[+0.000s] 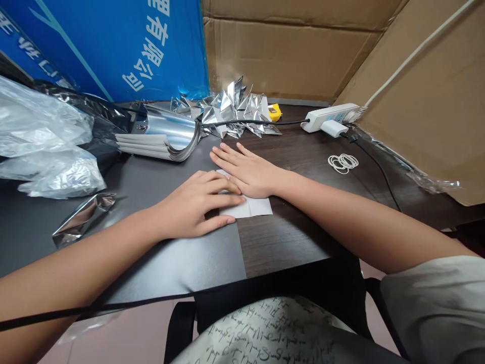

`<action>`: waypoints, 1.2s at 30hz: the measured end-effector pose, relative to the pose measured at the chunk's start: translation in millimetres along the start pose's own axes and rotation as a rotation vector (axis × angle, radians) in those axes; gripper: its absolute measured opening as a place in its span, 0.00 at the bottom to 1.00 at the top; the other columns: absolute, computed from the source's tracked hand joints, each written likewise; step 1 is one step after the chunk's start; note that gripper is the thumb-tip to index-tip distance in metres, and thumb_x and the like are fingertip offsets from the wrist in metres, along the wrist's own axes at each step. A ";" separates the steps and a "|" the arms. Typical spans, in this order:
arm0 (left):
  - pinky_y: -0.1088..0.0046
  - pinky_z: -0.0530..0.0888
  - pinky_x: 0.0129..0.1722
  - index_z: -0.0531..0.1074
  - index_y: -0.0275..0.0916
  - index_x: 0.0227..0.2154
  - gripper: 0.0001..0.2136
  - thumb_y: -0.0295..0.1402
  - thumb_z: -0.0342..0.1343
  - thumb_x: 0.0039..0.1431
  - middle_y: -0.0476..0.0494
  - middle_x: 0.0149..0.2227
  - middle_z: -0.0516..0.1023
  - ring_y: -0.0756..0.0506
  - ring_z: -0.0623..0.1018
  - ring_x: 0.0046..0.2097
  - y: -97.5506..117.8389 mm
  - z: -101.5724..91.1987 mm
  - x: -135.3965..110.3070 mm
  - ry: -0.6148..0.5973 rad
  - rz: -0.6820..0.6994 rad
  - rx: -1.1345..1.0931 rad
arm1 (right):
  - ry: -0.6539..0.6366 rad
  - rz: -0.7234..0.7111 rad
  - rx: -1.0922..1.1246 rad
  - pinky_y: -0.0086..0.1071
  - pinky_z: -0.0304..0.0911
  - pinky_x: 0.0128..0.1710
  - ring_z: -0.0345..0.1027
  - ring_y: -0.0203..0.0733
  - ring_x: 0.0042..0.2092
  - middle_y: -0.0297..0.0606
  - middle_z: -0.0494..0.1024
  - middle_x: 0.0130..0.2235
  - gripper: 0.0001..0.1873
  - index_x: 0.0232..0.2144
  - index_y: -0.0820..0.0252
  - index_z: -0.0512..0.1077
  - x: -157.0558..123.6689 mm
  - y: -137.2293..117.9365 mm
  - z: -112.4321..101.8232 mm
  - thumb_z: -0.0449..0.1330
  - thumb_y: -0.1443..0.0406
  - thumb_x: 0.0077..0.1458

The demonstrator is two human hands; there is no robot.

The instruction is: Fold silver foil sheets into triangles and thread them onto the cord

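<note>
Both my hands lie on a small white folded sheet in the middle of the dark table. My left hand rests palm down with fingers stretched out over the sheet's left part. My right hand lies flat and spread across its upper edge, fingers pointing left. Most of the sheet is hidden under the two hands; only its lower right corner shows.
A stack of silver sheets curls at the back left beside crumpled plastic bags. A pile of folded silver shapes lies behind. One folded silver piece sits left. A power strip, cable and rubber bands are right. Cardboard walls surround.
</note>
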State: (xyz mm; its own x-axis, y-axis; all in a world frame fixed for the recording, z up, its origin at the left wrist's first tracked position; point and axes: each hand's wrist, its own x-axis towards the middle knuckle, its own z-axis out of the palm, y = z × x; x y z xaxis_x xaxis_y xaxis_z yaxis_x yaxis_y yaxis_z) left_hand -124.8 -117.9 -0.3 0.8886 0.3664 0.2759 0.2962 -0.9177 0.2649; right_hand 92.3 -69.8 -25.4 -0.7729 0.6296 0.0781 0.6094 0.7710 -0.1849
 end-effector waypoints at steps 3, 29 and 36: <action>0.60 0.67 0.52 0.75 0.44 0.54 0.16 0.40 0.50 0.70 0.41 0.52 0.77 0.40 0.71 0.52 -2.2 0.0 -1.3 -0.080 0.032 0.050 | 0.097 -0.051 -0.016 0.56 0.36 0.72 0.40 0.54 0.74 0.52 0.53 0.72 0.32 0.70 0.71 0.52 0.6 -3.7 -3.0 0.40 0.59 0.70; 0.63 0.66 0.49 0.75 0.42 0.53 0.15 0.40 0.52 0.70 0.41 0.51 0.78 0.42 0.73 0.49 -4.2 0.0 -2.3 -0.067 0.057 -0.020 | 0.145 -0.305 0.348 0.42 0.69 0.49 0.71 0.46 0.48 0.44 0.80 0.46 0.12 0.41 0.60 0.80 -63.0 11.2 -28.6 0.65 0.58 0.62; 0.66 0.66 0.45 0.76 0.43 0.49 0.13 0.43 0.54 0.69 0.45 0.45 0.82 0.46 0.77 0.45 -9.9 0.2 -2.4 -0.017 0.079 -0.038 | 0.112 -0.331 0.367 0.42 0.67 0.52 0.70 0.46 0.50 0.45 0.79 0.49 0.12 0.45 0.60 0.78 -58.8 5.8 -26.2 0.62 0.59 0.64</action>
State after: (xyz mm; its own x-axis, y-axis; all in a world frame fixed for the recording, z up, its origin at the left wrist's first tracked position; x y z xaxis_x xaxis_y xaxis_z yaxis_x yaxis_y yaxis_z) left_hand -129.8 -109.7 -3.8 0.9145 0.2900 0.2821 0.2114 -0.9370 0.2780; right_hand 145.9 -99.9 -5.4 -0.8785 0.3786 0.2914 0.2166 0.8593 -0.4633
